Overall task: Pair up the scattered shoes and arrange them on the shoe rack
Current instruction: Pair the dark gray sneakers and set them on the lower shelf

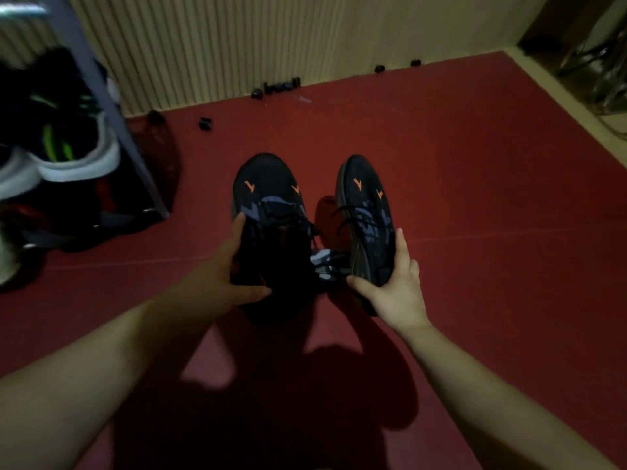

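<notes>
Navy sneakers, 2: left hand (234,266) grips left sneaker (271,212); right hand (395,290) grips right sneaker (368,212), tilted, above red floor (475,198).

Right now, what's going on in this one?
A person has a pair in hand: the left hand grips one dark shoe with orange marks, and the right hand grips the matching shoe, which is tilted onto its side. Both toes point away, over the red floor. The shoe rack stands to the left with green-striped sneakers on it; this pair is not yet there.
</notes>
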Motion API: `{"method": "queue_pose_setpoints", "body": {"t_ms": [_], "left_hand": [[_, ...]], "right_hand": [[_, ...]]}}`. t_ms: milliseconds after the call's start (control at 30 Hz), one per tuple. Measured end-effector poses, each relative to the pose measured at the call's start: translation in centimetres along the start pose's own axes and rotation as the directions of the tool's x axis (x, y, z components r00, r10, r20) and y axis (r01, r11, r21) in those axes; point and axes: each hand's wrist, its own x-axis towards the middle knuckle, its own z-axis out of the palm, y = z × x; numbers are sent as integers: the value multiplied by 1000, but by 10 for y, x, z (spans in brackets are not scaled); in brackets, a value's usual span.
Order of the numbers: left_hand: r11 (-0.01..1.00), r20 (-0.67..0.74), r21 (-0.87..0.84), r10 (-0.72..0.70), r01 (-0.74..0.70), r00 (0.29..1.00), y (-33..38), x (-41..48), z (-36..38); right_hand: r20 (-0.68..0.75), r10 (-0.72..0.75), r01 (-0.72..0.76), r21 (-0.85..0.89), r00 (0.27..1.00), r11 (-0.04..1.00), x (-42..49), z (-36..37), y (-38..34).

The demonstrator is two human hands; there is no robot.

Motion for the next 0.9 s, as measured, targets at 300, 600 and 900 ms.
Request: {"method": "queue_pose_setpoints", "body": {"t_ms": [300,600,900], "left_hand": [[989,-115,-111,-115,102,987,-21,-59,-65],[964,-221,-63,-265,257,939,-42,-104,-115],[909,-308,-86,-413,408,857,-41,-171,-174]], "right_hand": [[203,-117,95,115,972,989,-19,68,-61],[429,-246,217,115,869,969,-45,134,-92],[608,-314,282,151,729,948,-78,184,-144]]}}
